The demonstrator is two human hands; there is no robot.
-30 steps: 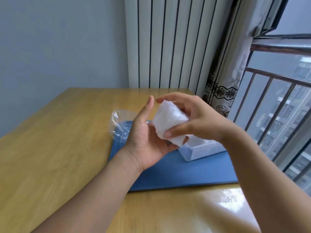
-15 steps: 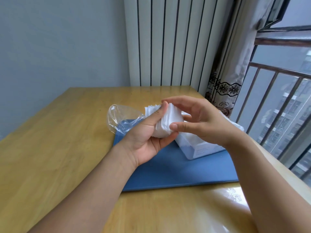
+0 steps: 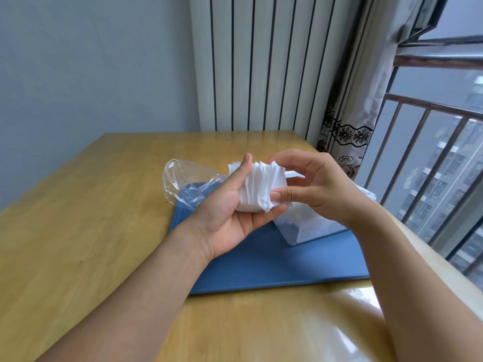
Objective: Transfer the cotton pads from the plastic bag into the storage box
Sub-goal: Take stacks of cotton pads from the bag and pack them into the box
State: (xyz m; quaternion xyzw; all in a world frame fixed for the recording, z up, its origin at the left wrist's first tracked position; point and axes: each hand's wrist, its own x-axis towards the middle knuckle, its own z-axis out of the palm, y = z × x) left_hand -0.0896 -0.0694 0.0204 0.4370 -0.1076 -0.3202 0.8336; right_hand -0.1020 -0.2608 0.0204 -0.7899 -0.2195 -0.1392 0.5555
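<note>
Cotton pads (image 3: 257,188): light, soft, loose stack, prone to fanning. Left hand (image 3: 230,205) cradles it edge-on; right hand (image 3: 311,186) pinches the far face. Squeeze both faces. Storage box (image 3: 308,226) under right grip; plastic bag (image 3: 183,184) behind left.

A wooden table (image 3: 78,231) fills the corner of a room, its far edge against a grey wall (image 3: 91,61) and a white radiator (image 3: 261,61). A blue mat (image 3: 287,259) lies near the table's right edge. At the far right corner hangs a curtain (image 3: 350,121) with a black floral band, beside a window with railings (image 3: 418,152).
</note>
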